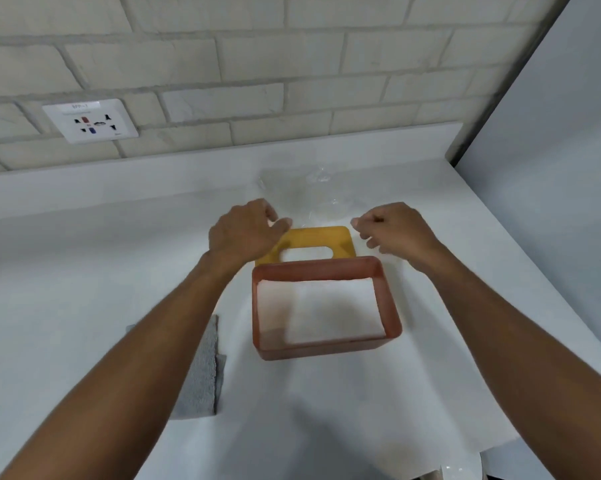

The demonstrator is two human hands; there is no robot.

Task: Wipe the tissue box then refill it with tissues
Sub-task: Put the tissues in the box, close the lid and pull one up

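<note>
Standing open: red tissue box (321, 348), yellow lid (313, 235) behind | fingers (268, 208) curled, grip unclear

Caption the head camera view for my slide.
Left hand and right hand reach beyond the open tissue box and yellow lid toward clear plastic wrap; grey cloth aside.

An orange-red rectangular plastic tissue box (326, 349) stands upright, open-topped and lidless, its inside looking white. Its flat yellow plastic lid (313, 235), cut with an oval slot, lies just behind, near edge hidden by the box's far wall. Beyond the lid sits a blurred clear-wrapped tissue pack (306, 192). A grey folded cloth (202, 368) lies left of the box.
</note>
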